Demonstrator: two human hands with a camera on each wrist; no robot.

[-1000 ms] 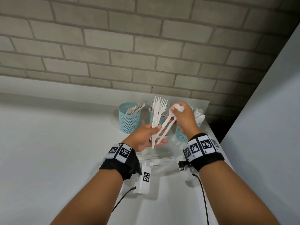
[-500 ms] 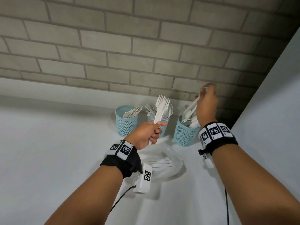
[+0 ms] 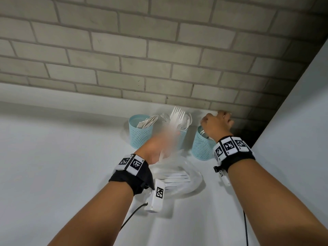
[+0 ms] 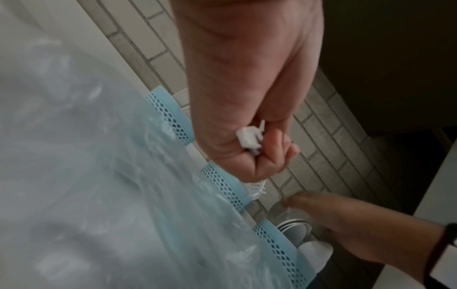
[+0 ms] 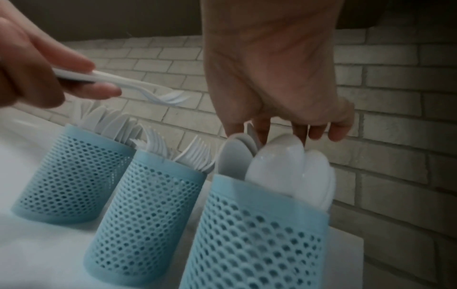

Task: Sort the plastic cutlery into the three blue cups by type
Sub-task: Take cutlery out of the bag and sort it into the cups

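Note:
Three blue mesh cups stand in a row by the brick wall. The left cup [image 3: 140, 137] holds knives, the middle cup [image 3: 182, 139] forks, the right cup [image 3: 202, 148] spoons. My left hand [image 3: 166, 139], blurred by motion, grips a few white forks [image 5: 118, 82] just in front of and above the middle cup [image 5: 148, 205]; their handle ends [image 4: 249, 140] poke out of my fist. My right hand [image 5: 284, 133] points down into the right cup [image 5: 259, 234]. Its fingertips pinch the tops of white spoons [image 5: 277, 156] that stand in the cup.
A clear plastic plate [image 3: 195, 181] lies in front of the cups with several white cutlery pieces [image 3: 175, 178] on it. The brick wall [image 3: 159, 59] rises close behind the cups. A white panel [image 3: 292, 139] borders the table on the right.
My right hand has dropped from above the right cup down into it with the spoons. My left hand has moved forward with the forks toward the middle cup.

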